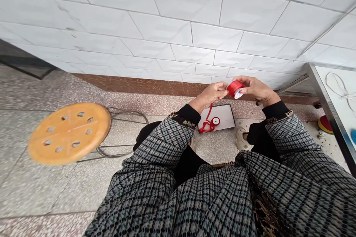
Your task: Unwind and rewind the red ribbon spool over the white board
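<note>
From the head view, a red roll (234,87) is up in the air between the two hands, above the floor (219,144). It is fat, round and shiny, with a white end. The right hand (254,88) pinches it with thumb and fingers. The left hand (213,93) pinches its other edge. Below, a flat box (228,115) holds loopy red ribbon (205,126) and a smaller roll (216,121) with a white middle.
</note>
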{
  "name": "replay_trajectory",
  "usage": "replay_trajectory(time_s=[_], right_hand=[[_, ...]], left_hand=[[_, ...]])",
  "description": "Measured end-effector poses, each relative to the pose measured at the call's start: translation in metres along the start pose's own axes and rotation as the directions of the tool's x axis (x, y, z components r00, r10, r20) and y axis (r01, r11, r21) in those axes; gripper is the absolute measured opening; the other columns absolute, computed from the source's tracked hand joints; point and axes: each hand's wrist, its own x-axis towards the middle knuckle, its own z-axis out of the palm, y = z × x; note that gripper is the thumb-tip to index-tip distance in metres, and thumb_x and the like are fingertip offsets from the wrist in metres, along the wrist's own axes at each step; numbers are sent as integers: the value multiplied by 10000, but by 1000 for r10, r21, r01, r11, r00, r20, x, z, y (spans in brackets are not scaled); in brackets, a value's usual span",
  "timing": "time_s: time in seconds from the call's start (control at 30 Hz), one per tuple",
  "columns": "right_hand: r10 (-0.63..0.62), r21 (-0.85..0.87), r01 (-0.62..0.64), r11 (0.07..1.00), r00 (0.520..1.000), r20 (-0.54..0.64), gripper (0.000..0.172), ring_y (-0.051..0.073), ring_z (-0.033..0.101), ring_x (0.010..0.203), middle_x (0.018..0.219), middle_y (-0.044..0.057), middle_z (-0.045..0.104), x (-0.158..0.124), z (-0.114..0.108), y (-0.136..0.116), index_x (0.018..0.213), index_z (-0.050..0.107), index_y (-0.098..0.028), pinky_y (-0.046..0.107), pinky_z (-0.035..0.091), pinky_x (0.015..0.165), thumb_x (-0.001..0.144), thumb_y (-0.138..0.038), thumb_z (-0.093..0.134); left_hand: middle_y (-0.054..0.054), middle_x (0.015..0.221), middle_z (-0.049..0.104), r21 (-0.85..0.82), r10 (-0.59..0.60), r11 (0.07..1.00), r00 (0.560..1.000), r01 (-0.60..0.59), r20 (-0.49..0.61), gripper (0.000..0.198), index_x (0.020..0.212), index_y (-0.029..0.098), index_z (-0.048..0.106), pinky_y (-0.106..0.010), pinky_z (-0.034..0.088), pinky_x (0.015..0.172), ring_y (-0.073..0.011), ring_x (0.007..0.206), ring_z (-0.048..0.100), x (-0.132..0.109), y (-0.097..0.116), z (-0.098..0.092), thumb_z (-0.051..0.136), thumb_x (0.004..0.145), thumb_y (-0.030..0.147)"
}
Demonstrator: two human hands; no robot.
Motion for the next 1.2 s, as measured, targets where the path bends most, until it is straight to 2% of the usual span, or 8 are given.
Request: replay_trajectory(time_s=[0.1, 0.23, 0.33, 0.43, 0.6, 0.9, 1.1, 1.2], right_hand=[[-56, -116, 41, 992, 989, -135, 654, 186, 698, 915, 1047, 18, 772, -5, -9, -5, 1148, 742, -214, 329, 572, 858, 603, -376, 1066], [-84, -190, 43, 981, 974, -212, 661, 215, 692, 951, 1051, 28, 763, -9, -21, -8, 1122, 736, -211, 365, 563, 887, 583, -415, 1059], [-81, -218, 38, 975, 978, -194, 639, 222, 688, 976, 1062, 38, 766, -10, -21, -9, 1112, 755, -192, 385, 543, 944, 588, -405, 1051], [-78, -179, 49, 983, 984, -158, 637, 218, 687, 982, 1078, 43, 771, -9, -16, -8, 1118, 765, -189, 381, 533, 961, 591, -404, 1052], [-100, -108, 85, 991, 985, -139, 658, 208, 689, 956, 1071, 43, 781, -4, -13, -4, 1118, 767, -191, 350, 539, 915, 589, -441, 1068], [-163, 19, 167, 986, 978, -128, 693, 171, 674, 916, 1065, 8, 757, -4, -21, 0, 1155, 757, -231, 318, 558, 887, 583, -427, 1097], [-200, 44, 207, 977, 971, -129, 718, 167, 671, 911, 1083, 9, 753, -3, -18, 3, 1172, 750, -238, 310, 572, 866, 578, -441, 1097], [-211, 42, 218, 975, 969, -131, 744, 168, 677, 924, 1111, 15, 758, -2, -18, 4, 1187, 747, -244, 300, 579, 854, 562, -436, 1101]], left_hand=[[100, 590, 426, -28, 51, 998, 995, -53, -86, 249, 1190, 173, 701, -210, 158, 502, -54, 479, 302, 0, -2, -2, 717, 942, 185], [101, 554, 363, -59, 54, 996, 990, -62, -133, 166, 875, 147, 686, -220, 120, 484, -27, 454, 227, 2, -3, -9, 790, 915, 271], [86, 564, 391, -118, 122, 983, 984, -138, -128, 331, 719, 152, 610, -192, 173, 489, -14, 470, 286, 3, -1, -12, 876, 843, 306], [92, 557, 391, -223, 159, 958, 981, -181, -114, 396, 711, 161, 578, -175, 236, 496, -17, 473, 322, 2, 1, -12, 905, 827, 352], [124, 532, 357, -272, 98, 956, 994, -105, -42, 393, 770, 169, 584, -183, 143, 451, -4, 418, 218, 0, 3, -11, 939, 805, 334], [42, 627, 539, -275, 82, 957, 995, -94, -54, 434, 689, 178, 504, -175, 369, 531, -39, 535, 492, 3, -2, -7, 916, 800, 256], [122, 540, 359, -340, 64, 938, 997, -73, -40, 582, 696, 222, 339, -175, 143, 453, -3, 416, 280, 1, -4, -3, 917, 763, 218], [110, 561, 434, -359, 74, 929, 996, -87, -51, 422, 763, 207, 476, -183, 140, 449, -10, 414, 282, 1, -4, -2, 897, 755, 195]])
